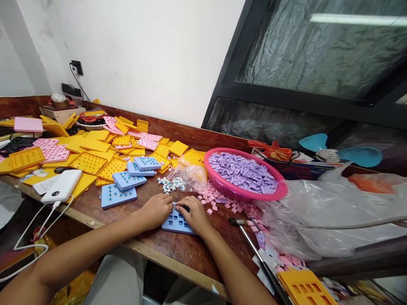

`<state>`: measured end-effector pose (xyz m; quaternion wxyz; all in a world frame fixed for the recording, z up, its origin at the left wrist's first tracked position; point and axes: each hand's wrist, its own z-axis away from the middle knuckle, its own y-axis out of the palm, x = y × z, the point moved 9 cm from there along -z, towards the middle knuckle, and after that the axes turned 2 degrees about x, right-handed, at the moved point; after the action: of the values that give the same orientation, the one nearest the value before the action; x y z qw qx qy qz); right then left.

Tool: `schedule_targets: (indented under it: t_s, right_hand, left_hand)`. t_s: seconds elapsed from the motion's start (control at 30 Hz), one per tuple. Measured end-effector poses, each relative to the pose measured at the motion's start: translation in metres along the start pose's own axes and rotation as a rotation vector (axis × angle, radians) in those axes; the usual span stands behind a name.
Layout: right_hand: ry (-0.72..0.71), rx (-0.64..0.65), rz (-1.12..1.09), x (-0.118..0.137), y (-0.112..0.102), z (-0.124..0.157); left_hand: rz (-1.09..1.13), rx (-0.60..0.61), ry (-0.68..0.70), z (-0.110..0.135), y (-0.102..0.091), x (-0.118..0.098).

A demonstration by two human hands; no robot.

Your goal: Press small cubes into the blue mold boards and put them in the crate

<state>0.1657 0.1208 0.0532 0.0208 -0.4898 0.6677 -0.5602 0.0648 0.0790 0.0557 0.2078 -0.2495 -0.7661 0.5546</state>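
A light blue plastic panel (177,223) with rows of square recesses lies flat on the table in front of me. My left hand (158,210) is at its upper left edge, fingers curled together; what they hold, if anything, is hidden. From the right, my right hand (194,214) reaches over the panel's top with thumb and fingertips pinched close to the left fingers. Whatever sits in that pinch is too small to make out. Just beyond my hands is a heap of small white-and-blue parts (171,184). Several blue panels (118,196) fitted with such parts are stacked loosely to the left.
Yellow panels (87,163) and pink panels (55,153) cover the left side, near a white power bank (62,186) with cables. A pink basket (216,180) of purple pieces stands right, beside scattered pink tiles (222,199), a black-handled brush (254,250) and plastic bags (305,207).
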Motion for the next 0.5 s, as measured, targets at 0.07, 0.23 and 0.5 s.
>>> schedule_targets:
  t_s: [0.07,0.23,0.5]
  right_hand:
    - [-0.005,-0.007,0.047,0.002,0.001,0.001]
    - [-0.034,-0.001,0.143,0.01,0.002,0.003]
    - [-0.058,-0.001,0.264,0.019,0.003,0.005]
  left_hand:
    - [-0.054,-0.013,0.036,0.008,-0.003,-0.009]
    - [-0.099,0.029,0.067,0.019,-0.006,-0.022]
    - [-0.065,0.054,-0.015,0.022,-0.007,-0.027]
